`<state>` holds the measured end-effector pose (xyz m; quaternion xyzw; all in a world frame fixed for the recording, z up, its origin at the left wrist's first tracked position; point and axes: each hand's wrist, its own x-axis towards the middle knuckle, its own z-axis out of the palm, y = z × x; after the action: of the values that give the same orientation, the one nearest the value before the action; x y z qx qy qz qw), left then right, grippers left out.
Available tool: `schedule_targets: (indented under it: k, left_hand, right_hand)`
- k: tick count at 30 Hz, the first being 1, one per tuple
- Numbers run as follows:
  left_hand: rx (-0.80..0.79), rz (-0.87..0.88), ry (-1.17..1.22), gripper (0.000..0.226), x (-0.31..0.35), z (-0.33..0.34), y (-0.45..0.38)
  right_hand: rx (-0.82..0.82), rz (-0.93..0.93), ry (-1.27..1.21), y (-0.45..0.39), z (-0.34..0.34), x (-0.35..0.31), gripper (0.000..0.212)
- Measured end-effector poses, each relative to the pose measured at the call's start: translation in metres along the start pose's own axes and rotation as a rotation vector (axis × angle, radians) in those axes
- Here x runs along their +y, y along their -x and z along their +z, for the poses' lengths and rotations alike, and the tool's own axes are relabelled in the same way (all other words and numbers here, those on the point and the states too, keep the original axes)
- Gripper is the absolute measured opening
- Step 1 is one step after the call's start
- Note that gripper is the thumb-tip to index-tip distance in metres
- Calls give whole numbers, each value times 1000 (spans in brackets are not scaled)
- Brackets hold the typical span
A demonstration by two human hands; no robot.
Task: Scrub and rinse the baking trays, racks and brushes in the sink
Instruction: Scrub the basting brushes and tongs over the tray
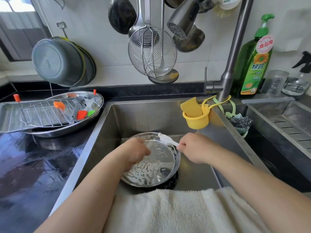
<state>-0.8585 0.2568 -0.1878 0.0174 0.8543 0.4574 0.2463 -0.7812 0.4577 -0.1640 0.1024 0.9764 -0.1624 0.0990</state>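
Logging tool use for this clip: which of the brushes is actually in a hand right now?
The white brush, pinched by the right hand over the round steel pan. The orange and green brushes lie on the counter trays.

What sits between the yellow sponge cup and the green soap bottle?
In the head view, the tap's steel stem rises between the yellow sponge cup and green soap bottle.
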Motion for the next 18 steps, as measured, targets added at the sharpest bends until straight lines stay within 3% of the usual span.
schedule_targets:
  k: [3, 5, 8, 13, 18]
  left_hand:
    - [46, 30, -376, 45, -2, -5, -7]
    - [55, 12, -440, 35, -3, -7, -5]
    - [135, 25, -361, 29, -9, -8, 5]
    - [413, 95, -85, 31, -8, -14, 22]
    - [525, 161, -128, 28, 11, -36, 29]
  right_hand:
    - [-14, 0, 7, 0, -6, 3, 47]
    - [40, 2, -12, 4, -11, 5, 44]
    - [104, -21, -35, 19, -31, -10, 41]
    - [-40, -178, 15, 31, -55, -84, 37]
    - [159, -124, -321, -5, -9, -122, 29]
